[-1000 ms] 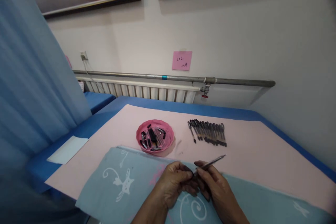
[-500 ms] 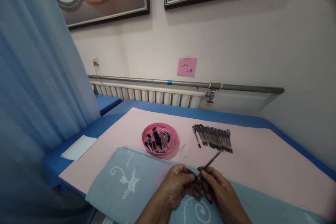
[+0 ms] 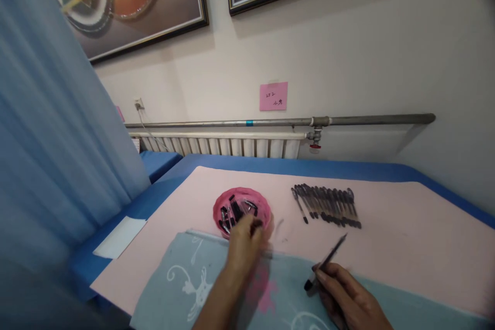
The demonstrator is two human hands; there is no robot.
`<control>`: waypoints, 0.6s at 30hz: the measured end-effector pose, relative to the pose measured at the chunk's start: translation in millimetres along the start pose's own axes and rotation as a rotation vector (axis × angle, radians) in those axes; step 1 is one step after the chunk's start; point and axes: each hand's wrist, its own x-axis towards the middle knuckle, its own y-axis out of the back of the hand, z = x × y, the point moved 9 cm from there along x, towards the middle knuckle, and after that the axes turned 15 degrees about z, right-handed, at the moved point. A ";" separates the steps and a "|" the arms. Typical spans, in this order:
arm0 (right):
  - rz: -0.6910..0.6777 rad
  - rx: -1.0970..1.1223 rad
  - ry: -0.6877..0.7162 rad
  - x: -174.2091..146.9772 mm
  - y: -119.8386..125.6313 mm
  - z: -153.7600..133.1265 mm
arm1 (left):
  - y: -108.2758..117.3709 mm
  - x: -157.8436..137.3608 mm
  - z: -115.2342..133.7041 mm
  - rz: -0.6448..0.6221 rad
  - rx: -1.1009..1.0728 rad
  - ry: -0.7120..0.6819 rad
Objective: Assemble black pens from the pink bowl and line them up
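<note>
My right hand (image 3: 346,291) pinches a pen (image 3: 335,250) between thumb and fingers above the blue-green cloth. The pen is tilted, its thin tip up to the right and a black end at the lower left. My left hand (image 3: 244,245) reaches over the near rim of a pink bowl (image 3: 266,206), its fingertips down among the pen parts; they are partly hidden and blurred. Inside the bowl lie black caps (image 3: 235,209) and several clear pieces. Beyond my right hand, a row of pens (image 3: 328,203) with black caps lies side by side on the pink sheet.
The blue-green cloth (image 3: 181,258) with white cat drawings covers the near side of the pink sheet (image 3: 406,227). A white paper (image 3: 119,237) lies at the left on the blue table (image 3: 247,161). A blue curtain (image 3: 77,87) hangs left; a radiator (image 3: 232,145) runs behind.
My left hand has left the pen and moved up and left to the bowl. My right hand, still holding the pen, has moved right and slightly down. The view has shifted slightly.
</note>
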 end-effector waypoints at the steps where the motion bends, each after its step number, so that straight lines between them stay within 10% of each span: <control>1: -0.004 -0.006 -0.007 0.0 -1.0 0.1 | 12.6 16.9 3.4 0.092 0.123 -0.046; 13: -0.054 -0.120 0.085 6.5 -2.6 4.1 | -0.1 53.1 -17.0 0.032 0.153 0.094; 18: -0.154 -0.289 0.286 -6.1 -15.5 -2.3 | -52.2 9.2 3.0 -0.302 -0.293 0.356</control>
